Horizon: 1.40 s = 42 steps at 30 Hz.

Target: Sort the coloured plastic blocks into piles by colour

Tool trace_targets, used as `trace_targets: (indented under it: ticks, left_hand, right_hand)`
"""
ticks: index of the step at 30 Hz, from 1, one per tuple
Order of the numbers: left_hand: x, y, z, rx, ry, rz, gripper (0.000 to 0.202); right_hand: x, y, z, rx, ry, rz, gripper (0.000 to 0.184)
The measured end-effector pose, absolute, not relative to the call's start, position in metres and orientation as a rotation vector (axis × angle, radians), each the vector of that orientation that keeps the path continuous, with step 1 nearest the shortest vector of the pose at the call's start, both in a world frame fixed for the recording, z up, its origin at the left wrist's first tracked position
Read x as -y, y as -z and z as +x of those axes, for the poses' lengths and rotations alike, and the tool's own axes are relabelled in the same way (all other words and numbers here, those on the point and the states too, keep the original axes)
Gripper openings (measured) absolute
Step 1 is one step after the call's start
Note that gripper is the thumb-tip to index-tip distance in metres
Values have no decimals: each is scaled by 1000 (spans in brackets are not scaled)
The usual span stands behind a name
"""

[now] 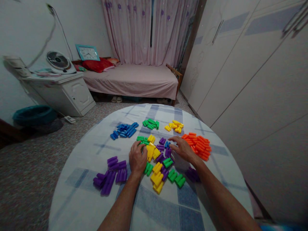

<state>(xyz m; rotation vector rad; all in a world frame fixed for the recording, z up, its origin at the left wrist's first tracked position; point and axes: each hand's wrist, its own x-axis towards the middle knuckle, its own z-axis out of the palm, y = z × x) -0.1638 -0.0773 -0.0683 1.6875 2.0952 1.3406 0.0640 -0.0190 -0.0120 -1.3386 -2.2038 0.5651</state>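
Mixed plastic building pieces in bullet-like joined shapes lie mid-table. My left hand [138, 156] rests at the left side of this mixed pile, its bent fingers apart beside green pieces [142, 139] and yellow pieces [150, 151]. From the right, my right hand [182, 148] reaches over the pile, thumb and fingers spread near a small blue piece [167, 144] and purple pieces [168, 152]. I see nothing held in it. Closer to me lie a yellow cluster [157, 179] and green pieces [176, 178]. Dark purple pieces [192, 175] are partly hidden by my right forearm.
Sorted heaps surround the pile on the round cloth-covered table [154, 208]: blue [125, 129], green [151, 124], yellow [175, 126], orange [197, 145] and purple [108, 179]. Beyond stand a bed [134, 80], a white cabinet [79, 93] and a wardrobe [252, 96].
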Motion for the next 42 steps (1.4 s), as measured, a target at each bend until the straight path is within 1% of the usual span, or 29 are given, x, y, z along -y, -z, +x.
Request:
trace_targets:
  ticks: [4,9,13,15,19,21,25,28,30,36,42]
  left_hand:
    - [75,70,-165,-1926,-1463,1688,22]
    - [77,69,-167,-1854,-1603,1635,21]
    - [86,58,-163,-1839,-1686,1722,22]
    - [89,49,-154,-1822,-1667,1801,21]
    - [82,30,-130,-1811,-1480,1949,20]
    - [72,23,-118,-1849,-1336,2012,20]
    - [47,13,-101,-1999,-899,2153,22]
    - [34,8,-94,-2120,-531,2194,27]
    - [28,6,-90,-2143,-397,2192,27]
    - [18,12,-87,-2137,-321,2141,25]
    - [14,21,-90,-2102,-353,2092,31]
  right_hand:
    - [50,15,95,1732,-512,-1473,28]
    - [68,29,118,1153,-693,-1541,39]
    - [71,39,118,1056,-747,-1488,40]
    - [72,43,118,1068,-750,-1476,39]
    - [71,47,119,1222,-734,-1437,36]
    - [70,48,120,1340,-810,-1412,36]
    - [68,48,123,1462,-1012,-1386,40]
    - [68,47,125,1440,-1072,-1370,44]
    - [69,47,125,1434,-1080,-1367,46]
    - [65,52,127,1479,-1033,-1400,41]
    - [61,54,128,1528,-994,-1409,39]
